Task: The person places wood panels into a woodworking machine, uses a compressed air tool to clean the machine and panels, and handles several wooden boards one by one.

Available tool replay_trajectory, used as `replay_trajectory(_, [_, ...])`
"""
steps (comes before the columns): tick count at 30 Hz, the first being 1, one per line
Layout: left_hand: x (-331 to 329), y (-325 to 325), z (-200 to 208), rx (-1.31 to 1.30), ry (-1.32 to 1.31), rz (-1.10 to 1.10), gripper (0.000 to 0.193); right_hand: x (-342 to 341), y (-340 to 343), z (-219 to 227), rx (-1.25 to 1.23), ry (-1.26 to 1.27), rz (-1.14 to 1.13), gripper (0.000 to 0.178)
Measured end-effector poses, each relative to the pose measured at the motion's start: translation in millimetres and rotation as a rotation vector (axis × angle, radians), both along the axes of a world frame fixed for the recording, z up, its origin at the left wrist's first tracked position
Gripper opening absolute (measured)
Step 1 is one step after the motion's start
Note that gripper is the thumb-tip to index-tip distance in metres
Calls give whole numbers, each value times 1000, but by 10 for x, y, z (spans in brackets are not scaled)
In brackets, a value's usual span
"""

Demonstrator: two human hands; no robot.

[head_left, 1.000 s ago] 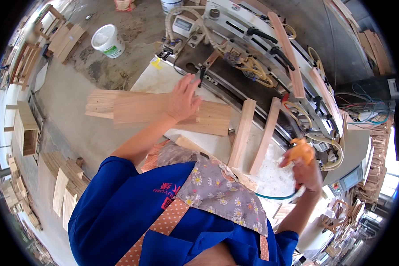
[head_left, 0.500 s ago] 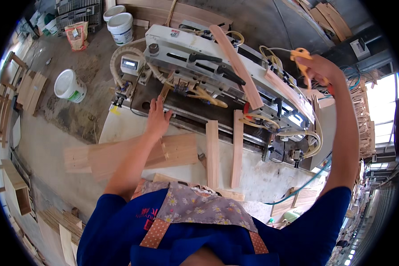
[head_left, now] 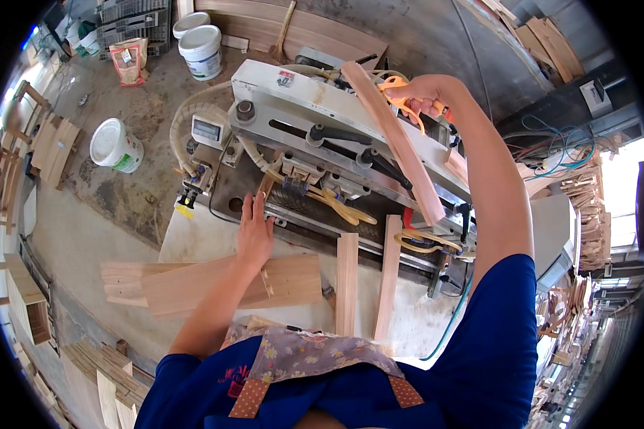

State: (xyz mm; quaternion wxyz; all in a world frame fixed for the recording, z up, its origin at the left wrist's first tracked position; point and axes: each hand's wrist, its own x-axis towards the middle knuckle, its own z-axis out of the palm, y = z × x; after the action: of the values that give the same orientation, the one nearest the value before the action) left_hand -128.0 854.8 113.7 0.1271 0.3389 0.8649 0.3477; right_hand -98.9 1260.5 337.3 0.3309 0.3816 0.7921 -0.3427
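My right hand (head_left: 435,90) is raised over the machine and closed around an orange air blow gun (head_left: 393,84). Just beside the gun, a long wooden strip (head_left: 393,139) lies slantwise across the top of the white and grey machine (head_left: 308,100). My left hand (head_left: 255,230) rests at the machine's near edge with fingers stretched forward. Its fingertips are by a narrow wood piece (head_left: 266,182), partly hidden under the clamps. Below that hand, wide boards (head_left: 200,287) lie on the pale tabletop. Two strips, a left one (head_left: 347,282) and a right one (head_left: 388,279), reach from the machine's front toward me.
Black clamp levers (head_left: 340,134) and yellowish hoses (head_left: 340,207) stick out from the machine. On the floor to the left are a white bucket (head_left: 116,146), more buckets (head_left: 200,51) and a paper sack (head_left: 129,63). A teal hose (head_left: 451,325) runs along the right.
My right hand has swung left with the air blow gun, from beyond the machine's right side to above the slanting strip. The left hand stays in nearly the same place. The view has shifted slightly.
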Motion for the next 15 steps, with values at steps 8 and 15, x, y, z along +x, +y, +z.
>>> replay_trajectory(8, [-2,15,-169,91,123,-13,55,337,329,75,118,-177,38,59])
replay_trajectory(15, [-2,12,-134,51,85,-15,55,1585,855,450,256,-584,-77,60])
